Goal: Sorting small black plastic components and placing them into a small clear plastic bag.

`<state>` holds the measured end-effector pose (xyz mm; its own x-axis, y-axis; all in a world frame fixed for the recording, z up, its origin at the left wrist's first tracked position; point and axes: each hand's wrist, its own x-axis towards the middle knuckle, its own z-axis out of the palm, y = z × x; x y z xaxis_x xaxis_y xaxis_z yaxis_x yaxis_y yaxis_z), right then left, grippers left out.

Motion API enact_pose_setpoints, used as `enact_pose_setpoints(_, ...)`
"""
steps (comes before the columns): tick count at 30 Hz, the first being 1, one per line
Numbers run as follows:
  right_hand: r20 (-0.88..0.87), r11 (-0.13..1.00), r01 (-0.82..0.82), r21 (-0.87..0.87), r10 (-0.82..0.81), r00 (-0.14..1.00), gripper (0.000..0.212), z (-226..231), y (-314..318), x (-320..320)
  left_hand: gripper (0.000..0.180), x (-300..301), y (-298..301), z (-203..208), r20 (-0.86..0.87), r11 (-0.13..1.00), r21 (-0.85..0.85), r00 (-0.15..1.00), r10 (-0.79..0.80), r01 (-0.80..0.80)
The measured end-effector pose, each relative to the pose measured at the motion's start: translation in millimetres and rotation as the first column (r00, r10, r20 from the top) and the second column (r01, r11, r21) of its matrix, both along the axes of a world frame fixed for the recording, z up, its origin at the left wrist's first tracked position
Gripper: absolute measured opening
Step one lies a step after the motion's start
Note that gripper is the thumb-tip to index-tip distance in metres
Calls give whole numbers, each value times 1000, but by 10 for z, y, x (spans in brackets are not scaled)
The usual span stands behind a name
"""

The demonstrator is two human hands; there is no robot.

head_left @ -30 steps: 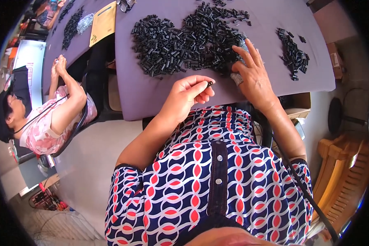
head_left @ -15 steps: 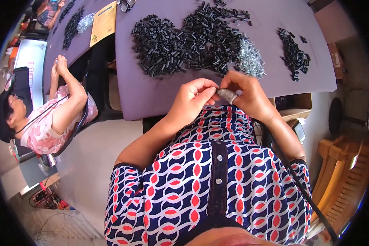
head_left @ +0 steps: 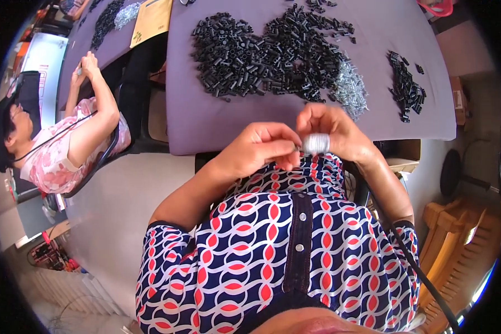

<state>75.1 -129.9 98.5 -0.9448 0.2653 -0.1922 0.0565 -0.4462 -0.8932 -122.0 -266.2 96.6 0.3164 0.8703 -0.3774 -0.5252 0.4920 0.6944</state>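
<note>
Both hands meet just off the table's near edge, above my lap. My left hand (head_left: 259,147) is closed in a pinch of thumb and fingertips; what it holds is too small and blurred to name. Closed with bent fingers, my right hand (head_left: 339,133) faces it, slightly smeared by motion. Its thumb wears a silver-grey wrapped cover (head_left: 317,143), which almost touches the left fingertips. Beyond the hands lies a big heap of short black tube-like pieces (head_left: 234,61). A pile of small shiny clear or silvery pieces (head_left: 350,92) adjoins its right side.
A smaller group of black pieces (head_left: 406,89) lies toward the right of the grey-covered table (head_left: 378,125). At left, a seated co-worker (head_left: 67,133) holds both hands together near another table. A yellow envelope (head_left: 151,23) lies there. A wooden chair (head_left: 456,239) stands at lower right.
Both my hands have come slightly lower, nearer my body, and the right thumb has turned. The view has shifted a little. The co-worker's hands are raised higher.
</note>
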Motion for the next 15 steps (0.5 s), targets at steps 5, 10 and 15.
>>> enact_pose_setpoints(5,-52,63,62,996,-148,988,22,-35,54,-578,16,-315,-95,-237,138,941,62,936,323,-334)
enact_pose_setpoints(10,1,-237,-27,971,-108,994,11,-141,1,-913,15,-475,-152,-357,61,915,39,915,398,-401)
enact_pose_setpoints(15,100,-215,-129,968,-138,985,11,-161,-129,-1133,15,-622,-234,-436,87,893,5,890,448,-450)
